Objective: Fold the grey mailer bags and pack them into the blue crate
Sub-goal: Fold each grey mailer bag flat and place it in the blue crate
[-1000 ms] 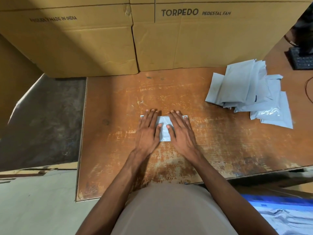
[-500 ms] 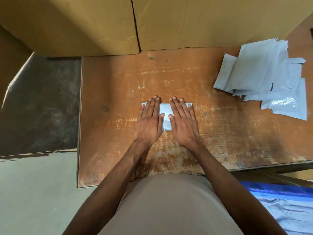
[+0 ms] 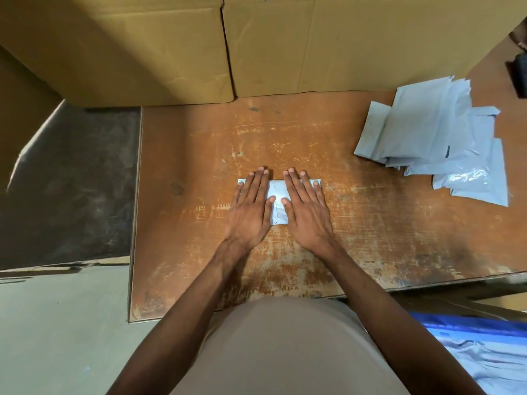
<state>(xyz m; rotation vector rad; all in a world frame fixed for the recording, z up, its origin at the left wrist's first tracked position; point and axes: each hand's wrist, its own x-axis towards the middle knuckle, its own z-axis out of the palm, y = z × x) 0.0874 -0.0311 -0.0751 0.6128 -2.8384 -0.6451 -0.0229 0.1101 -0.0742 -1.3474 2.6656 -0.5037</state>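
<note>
A folded grey mailer bag (image 3: 278, 203) lies flat in the middle of the worn brown table (image 3: 370, 238). My left hand (image 3: 251, 208) presses its left part with straight fingers, and my right hand (image 3: 306, 209) presses its right part the same way. Only a strip of the bag shows between the two hands, plus its far corners. A loose pile of unfolded grey mailer bags (image 3: 439, 141) sits at the table's far right. The blue crate (image 3: 467, 326) shows at the bottom right below the table edge, with grey bags (image 3: 496, 363) inside it.
Two large cardboard boxes (image 3: 171, 47) stand along the back of the table. A dark surface (image 3: 68, 181) lies to the left of the table. A dark object (image 3: 517, 75) sits at the far right edge.
Both hands stay flat on the folded bag and have spread slightly apart along it. The camera has tilted down, so the boxes' lettering has left the view.
</note>
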